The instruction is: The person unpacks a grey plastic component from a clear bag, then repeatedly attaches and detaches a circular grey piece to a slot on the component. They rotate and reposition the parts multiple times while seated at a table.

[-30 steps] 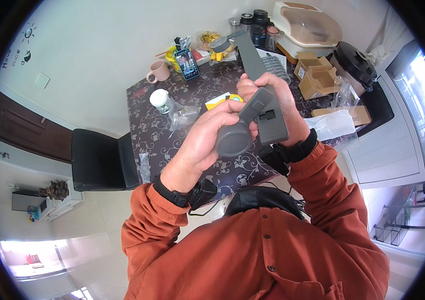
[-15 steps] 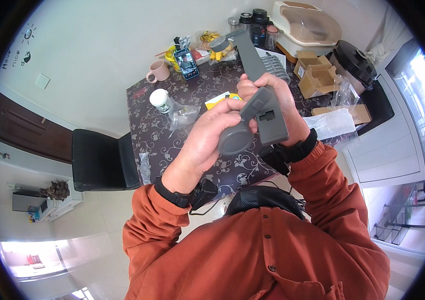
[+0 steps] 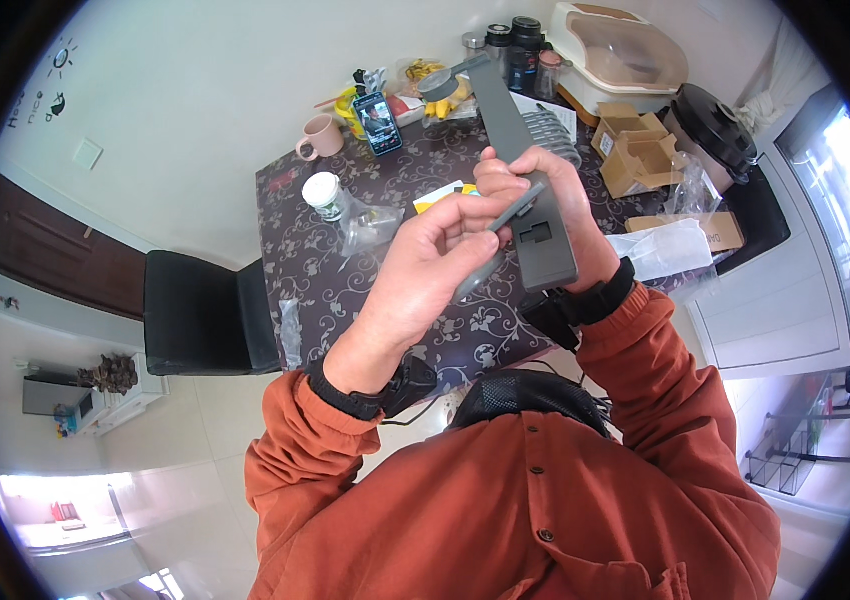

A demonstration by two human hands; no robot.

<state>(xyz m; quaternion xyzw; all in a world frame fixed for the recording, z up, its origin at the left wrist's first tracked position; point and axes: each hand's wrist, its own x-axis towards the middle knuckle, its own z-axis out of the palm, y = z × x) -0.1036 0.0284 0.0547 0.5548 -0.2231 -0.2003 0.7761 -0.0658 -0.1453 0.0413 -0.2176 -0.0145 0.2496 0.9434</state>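
Worktop point(image 3: 290, 225): dark, with a pale scrolling flower pattern, lying below both hands.
Long grey bar point(image 3: 507, 125): matte, flat and straight-edged, with a broad near end; at the far end a short arm reaches left to a round grey disc point(image 3: 437, 86).
Bar's place: held above the worktop, in front of the person.
Bar's long axis: slanting from the near right to the far left, broad end toward the person, its recessed face up toward the camera.
Right hand point(image 3: 570, 200): curled around the middle of the bar, fingers closed on it.
Left hand point(image 3: 417, 258): pinching the smaller piece between thumb and fingers.
Small grey piece point(image 3: 517, 208): same grey, thin and nearly edge-on, its rounded end partly hidden by the thumb.
Small piece's long axis: rising from lower left to upper right, tip toward the bar; whether they touch, I cannot tell.
Slot point(image 3: 535, 233): dark, stepped opening in the bar's broad end.
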